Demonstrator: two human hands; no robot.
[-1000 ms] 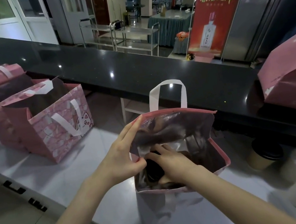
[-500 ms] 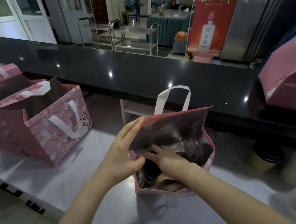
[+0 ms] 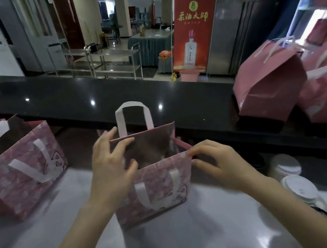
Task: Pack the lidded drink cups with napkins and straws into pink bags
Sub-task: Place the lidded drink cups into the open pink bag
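Note:
A small pink bag [image 3: 158, 191] with a cat print and white handles stands upright on the steel counter [image 3: 177, 246] in front of me. My left hand [image 3: 111, 166] grips its left rim, thumb inside the mouth. Fingers of my right hand [image 3: 217, 160] pinch the right front corner of the rim. The bag's inside is dark; what lies in it is hidden. Two white-lidded cups [image 3: 286, 164] [image 3: 301, 187] stand at the right, behind my right forearm.
Another open pink bag [image 3: 19, 168] stands at the left. Several folded pink bags [image 3: 270, 89] lie on the raised black ledge [image 3: 90, 101] at the right. A red banner [image 3: 194, 26] and metal carts stand beyond the ledge.
My right hand came out of the bag and took hold of its right rim. The bag now stands upright with its front face toward me, and the view tilted upward.

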